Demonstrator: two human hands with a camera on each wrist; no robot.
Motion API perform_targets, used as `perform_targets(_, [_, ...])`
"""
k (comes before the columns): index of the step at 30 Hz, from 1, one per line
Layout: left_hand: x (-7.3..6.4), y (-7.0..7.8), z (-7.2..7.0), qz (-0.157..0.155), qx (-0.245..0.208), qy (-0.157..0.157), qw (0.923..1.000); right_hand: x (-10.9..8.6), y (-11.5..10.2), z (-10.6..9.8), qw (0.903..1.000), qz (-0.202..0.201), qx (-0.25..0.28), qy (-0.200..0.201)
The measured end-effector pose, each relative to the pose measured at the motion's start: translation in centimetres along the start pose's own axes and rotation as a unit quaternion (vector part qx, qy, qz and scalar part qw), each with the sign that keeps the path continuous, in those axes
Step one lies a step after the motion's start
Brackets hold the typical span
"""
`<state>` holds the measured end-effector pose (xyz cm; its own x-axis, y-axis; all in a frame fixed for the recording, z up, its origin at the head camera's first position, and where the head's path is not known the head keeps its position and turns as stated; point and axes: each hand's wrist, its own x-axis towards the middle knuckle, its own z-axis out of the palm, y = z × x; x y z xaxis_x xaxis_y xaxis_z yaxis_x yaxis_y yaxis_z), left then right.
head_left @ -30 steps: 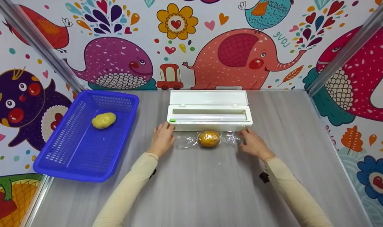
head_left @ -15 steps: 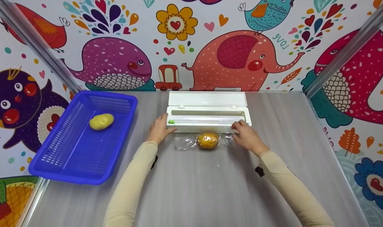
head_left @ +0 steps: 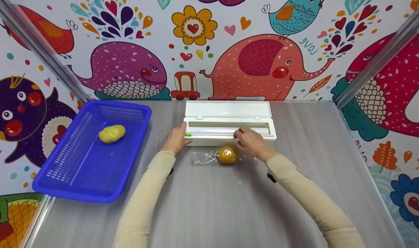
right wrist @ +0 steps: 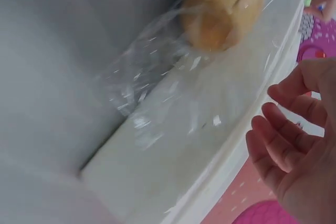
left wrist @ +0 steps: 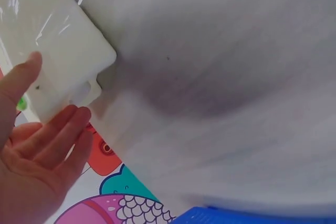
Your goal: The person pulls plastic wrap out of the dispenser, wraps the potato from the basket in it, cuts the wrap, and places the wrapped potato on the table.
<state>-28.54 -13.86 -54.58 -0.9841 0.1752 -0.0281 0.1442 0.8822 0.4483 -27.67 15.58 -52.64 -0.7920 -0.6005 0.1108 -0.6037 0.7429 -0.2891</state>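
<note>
left hand (head_left: 175,139) touches the white box (head_left: 207,141) (film roll (head_left: 212,130) inside).

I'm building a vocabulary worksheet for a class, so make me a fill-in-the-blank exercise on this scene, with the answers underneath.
1. The potato lies inside the ____ basket.
2. The lid of the white box stands ____, showing the roll of film.
3. The left hand is at the box end with the small ____ tab.
4. The wrapped item lies closer to the person's ____ hand.

Missing words: blue; open; green; right.
</note>
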Motion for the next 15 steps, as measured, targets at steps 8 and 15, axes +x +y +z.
perform_targets(8, [0.5,0.5,-0.4,-0.015,-0.006,-0.037,0.9992,3.9,-2.7,0.5,0.9963,-0.066,-0.025,-0.050])
perform_targets(15, [0.8,0.5,-0.8,-0.020,0.008,-0.042,0.9989,7.2,-5.7,1.2,0.9857,-0.131,-0.068,-0.081])
